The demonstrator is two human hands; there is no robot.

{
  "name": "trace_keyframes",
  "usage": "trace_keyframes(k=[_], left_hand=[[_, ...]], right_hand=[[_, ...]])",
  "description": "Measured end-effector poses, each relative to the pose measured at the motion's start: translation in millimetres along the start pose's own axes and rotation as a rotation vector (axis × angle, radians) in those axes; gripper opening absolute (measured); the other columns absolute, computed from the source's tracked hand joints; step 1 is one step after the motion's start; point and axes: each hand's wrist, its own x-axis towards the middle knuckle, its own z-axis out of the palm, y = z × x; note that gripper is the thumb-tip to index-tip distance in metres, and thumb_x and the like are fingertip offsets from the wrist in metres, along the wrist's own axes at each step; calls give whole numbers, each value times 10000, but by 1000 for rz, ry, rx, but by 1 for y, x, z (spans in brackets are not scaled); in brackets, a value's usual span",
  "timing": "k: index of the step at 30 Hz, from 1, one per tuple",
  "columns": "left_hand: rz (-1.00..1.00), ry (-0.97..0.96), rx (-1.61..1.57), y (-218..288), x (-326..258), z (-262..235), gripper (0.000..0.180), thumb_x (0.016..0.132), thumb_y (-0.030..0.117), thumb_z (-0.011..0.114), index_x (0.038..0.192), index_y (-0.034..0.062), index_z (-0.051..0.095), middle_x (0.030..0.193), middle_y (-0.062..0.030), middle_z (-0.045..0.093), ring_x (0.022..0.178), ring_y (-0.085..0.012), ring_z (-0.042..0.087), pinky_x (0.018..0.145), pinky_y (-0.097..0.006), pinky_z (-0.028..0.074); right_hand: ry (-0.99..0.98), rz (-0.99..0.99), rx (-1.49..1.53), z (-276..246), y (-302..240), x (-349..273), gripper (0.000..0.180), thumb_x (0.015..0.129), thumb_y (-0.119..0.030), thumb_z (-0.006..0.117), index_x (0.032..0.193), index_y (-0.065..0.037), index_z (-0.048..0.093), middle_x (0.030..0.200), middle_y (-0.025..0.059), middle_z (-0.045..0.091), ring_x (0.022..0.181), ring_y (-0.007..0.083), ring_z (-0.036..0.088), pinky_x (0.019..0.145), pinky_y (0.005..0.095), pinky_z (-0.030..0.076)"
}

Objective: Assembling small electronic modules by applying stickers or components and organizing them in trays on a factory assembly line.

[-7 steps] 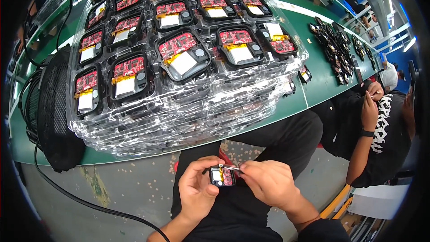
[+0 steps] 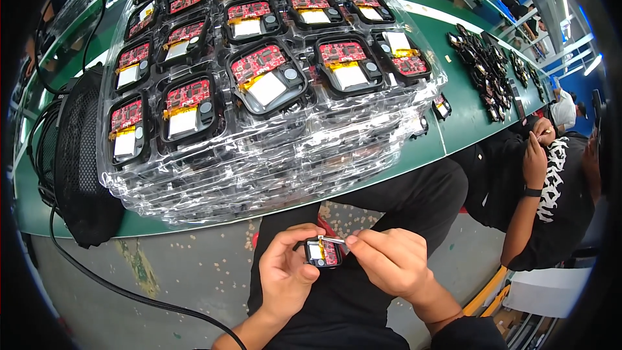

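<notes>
Over the dark lap [image 2: 334, 311], the left hand [image 2: 285, 279] holds a small black case [image 2: 323, 253] with red and white parts inside, finger and thumb clamped on its left side. Just right of it, the right hand [image 2: 394, 262] has its fingers pinched together on a thin silver tool [image 2: 334, 240], with the tip at the case's far edge. A black cable [image 2: 129, 296] bends across the near left. Farther off, a black mesh bag [image 2: 87, 162] is at the left of a green surface [image 2: 463, 135], beside a stack of clear trays [image 2: 259, 185] with more cases [image 2: 264, 84]. Past that, far right, lies a heap of dark parts [image 2: 483, 76].
</notes>
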Motion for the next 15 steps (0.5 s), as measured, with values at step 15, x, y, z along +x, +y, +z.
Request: trace_keyframes(k=[15], left_hand=[[-12, -39, -2, 1, 3, 1, 625, 850, 375, 799, 1258, -28, 551, 1289, -175, 537, 1020, -275, 675, 711, -374, 619]], right_hand=[[-38, 172, 299, 0, 5, 2, 284, 720, 32, 769, 996, -11, 716, 866, 80, 710, 645, 197, 681, 530, 289, 528]])
